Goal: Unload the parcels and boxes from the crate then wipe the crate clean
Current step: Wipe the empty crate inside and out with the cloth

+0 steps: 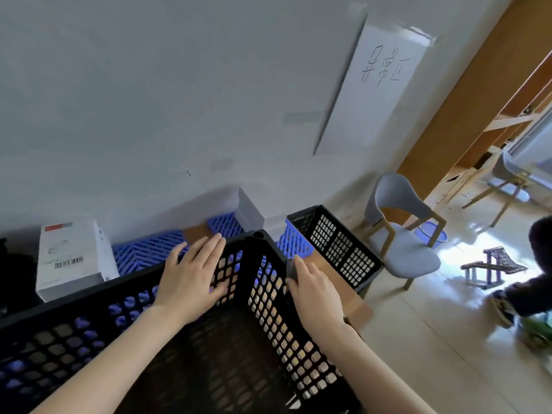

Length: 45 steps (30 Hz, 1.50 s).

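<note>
Black mesh crate (298, 357) directly before me, no parcels seen inside; white box (71, 258) just beside it on blue pallet (140, 252). My left hand (191, 279) lies flat, fingers straight, bracing far wall. My right hand (313, 291), fingers extended, presses grey cloth (291, 268) against side wall. Crate likely light, stiff plastic; rim offers surest hold.
</note>
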### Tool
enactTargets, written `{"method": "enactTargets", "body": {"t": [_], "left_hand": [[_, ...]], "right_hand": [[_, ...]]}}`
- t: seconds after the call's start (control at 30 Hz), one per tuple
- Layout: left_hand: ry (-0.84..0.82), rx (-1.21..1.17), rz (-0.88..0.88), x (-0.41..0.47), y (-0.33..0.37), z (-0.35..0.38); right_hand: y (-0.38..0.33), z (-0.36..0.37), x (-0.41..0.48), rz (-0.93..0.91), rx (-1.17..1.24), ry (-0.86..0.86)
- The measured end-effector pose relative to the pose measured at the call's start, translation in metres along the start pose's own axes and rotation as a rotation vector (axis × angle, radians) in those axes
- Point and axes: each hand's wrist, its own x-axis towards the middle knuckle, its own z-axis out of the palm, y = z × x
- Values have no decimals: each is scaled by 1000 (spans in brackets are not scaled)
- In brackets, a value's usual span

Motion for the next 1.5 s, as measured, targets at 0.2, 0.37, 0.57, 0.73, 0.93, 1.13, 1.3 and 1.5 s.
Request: {"method": "enactTargets", "body": {"t": [0.2, 0.37, 0.57, 0.73, 0.93, 1.13, 1.3, 1.5], "left_hand": [[92, -18, 31, -3, -1, 2], [79, 15, 50, -4, -5, 4], [111, -2, 60, -4, -6, 11], [100, 7, 73, -5, -6, 10], [68, 17, 63, -7, -5, 8], [64, -1, 48, -6, -5, 10], [100, -41, 58, -6, -5, 13], [101, 23, 57, -6, -5, 14]], "right_hand": [[-35, 18, 57, -20, -74, 10], [-47, 24, 73, -40, -164, -13], [-11, 7, 5, -60, -180, 8], [31, -20, -69, 95, -122, -90], [42, -30, -100, 199, -174, -129], [14, -2, -41, 102, -224, -10], [-26, 24, 42, 30, -234, 26], [-52, 30, 80, 41, -263, -43]]}}
